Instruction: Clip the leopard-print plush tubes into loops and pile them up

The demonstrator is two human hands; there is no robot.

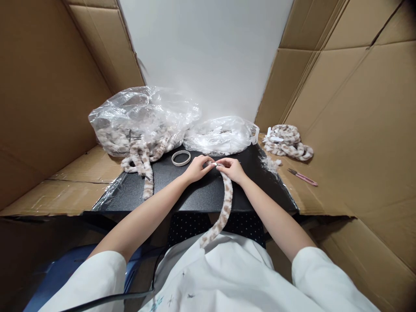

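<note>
A fluffy cream strip with brown spots (226,201) hangs from my hands over the table's front edge and down onto my shirt. My left hand (199,168) pinches its upper end between thumb and fingers. Close beside it, my right hand (232,169) grips the same strip, the thumbs almost meeting. A small white bit shows on the strip between the fingertips; what it is I cannot make out. Just left of my left hand, a roll of tape (181,158) lies flat on the black table (172,190).
A clear plastic bag (143,104) of similar fluffy strips stands at the back left, some spilling out. Another plastic bag (222,134) holds white pieces. On the right cardboard lie coiled strips (286,141), fluff scraps (271,164) and pink-handled thread snips (302,177). Cardboard walls (367,108) flank both sides.
</note>
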